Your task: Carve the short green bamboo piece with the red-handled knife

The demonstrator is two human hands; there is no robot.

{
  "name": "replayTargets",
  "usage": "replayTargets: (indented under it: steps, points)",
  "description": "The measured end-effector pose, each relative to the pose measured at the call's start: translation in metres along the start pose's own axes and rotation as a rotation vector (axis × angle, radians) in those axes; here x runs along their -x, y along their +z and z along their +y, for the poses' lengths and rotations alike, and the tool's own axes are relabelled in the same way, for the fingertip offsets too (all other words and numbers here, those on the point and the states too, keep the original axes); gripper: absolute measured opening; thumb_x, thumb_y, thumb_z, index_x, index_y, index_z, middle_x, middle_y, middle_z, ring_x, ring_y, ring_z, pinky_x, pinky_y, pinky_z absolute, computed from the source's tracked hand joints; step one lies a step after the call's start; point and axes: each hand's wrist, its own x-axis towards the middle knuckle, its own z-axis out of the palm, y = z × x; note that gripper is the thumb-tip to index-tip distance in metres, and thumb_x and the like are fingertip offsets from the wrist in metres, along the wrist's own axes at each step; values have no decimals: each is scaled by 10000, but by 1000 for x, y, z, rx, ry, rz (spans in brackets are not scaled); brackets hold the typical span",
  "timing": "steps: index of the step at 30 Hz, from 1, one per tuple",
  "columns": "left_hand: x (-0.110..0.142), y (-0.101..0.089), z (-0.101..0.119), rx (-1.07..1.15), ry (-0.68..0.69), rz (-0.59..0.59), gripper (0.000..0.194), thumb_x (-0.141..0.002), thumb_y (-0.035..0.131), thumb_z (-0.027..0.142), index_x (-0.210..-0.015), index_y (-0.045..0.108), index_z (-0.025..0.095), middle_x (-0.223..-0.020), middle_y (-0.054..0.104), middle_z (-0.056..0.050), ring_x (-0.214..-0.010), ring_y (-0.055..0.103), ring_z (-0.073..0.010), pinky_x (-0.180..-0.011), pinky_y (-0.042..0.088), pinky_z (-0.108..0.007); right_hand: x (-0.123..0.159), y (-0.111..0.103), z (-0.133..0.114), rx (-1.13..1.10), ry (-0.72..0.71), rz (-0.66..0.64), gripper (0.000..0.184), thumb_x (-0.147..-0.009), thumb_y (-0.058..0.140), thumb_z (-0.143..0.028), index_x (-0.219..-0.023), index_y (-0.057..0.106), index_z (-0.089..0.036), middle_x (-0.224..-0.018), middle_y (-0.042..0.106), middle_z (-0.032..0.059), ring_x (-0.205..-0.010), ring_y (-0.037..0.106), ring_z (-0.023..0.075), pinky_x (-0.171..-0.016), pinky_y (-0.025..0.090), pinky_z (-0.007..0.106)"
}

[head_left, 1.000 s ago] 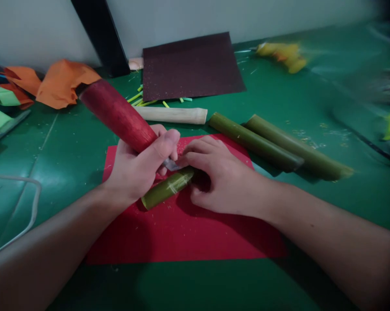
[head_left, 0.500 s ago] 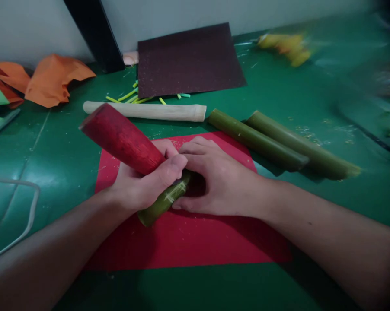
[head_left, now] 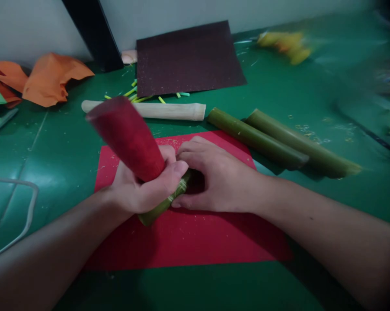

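Observation:
My left hand (head_left: 149,181) is closed around a thick red handle (head_left: 126,138) that looks like painted wood. It tilts up to the left, and its lower end is hidden in my fist. Below that fist a short green bamboo piece (head_left: 154,214) lies at a slant on a red sheet (head_left: 195,242). Pale scratched lines cross the bamboo's skin beside my thumb. My right hand (head_left: 217,177) curls around the far end of the bamboo, its thumb low and fingers over the top. The two hands touch or nearly touch at the fingertips.
Two green bamboo pieces (head_left: 260,138) lie to the right on the green table (head_left: 188,289). A pale stick (head_left: 172,111), a dark brown sheet (head_left: 188,60) and thin yellow-green strips (head_left: 143,99) are behind. Crumpled orange paper (head_left: 54,82) sits left, a yellow object (head_left: 286,45) far right.
The red handle has tipped more upright, its top swinging right as my left hand turns. My right hand and the bamboo piece stay almost where they were.

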Motion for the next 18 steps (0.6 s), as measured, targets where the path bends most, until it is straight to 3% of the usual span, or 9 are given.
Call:
replayTargets:
  steps: [3,9,18]
  points:
    - [0,2,-2,97,6,-27,439,-903,629,330,-518,482,177,-471,454,16,-416,406,-77,-398,345,-239,-1,0,-1,1,4,-11,257,-731,805,-335,-797,601,-194,-846,610,14,-835,530,187,-802,397,365]
    - [3,6,-4,104,20,140,382,-875,706,377,-580,565,179,-543,544,8,-467,510,-93,-445,431,-235,-1,2,0,-8,-27,22,216,-719,779,-259,-785,582,-199,-846,601,10,-836,533,186,-806,389,361]
    - [1,7,0,68,-3,136,289,-863,725,364,-650,638,189,-594,603,15,-492,529,-83,-458,455,-215,0,1,-2,-18,-4,29,237,-716,804,-289,-802,601,-204,-873,620,17,-881,568,200,-852,415,369]
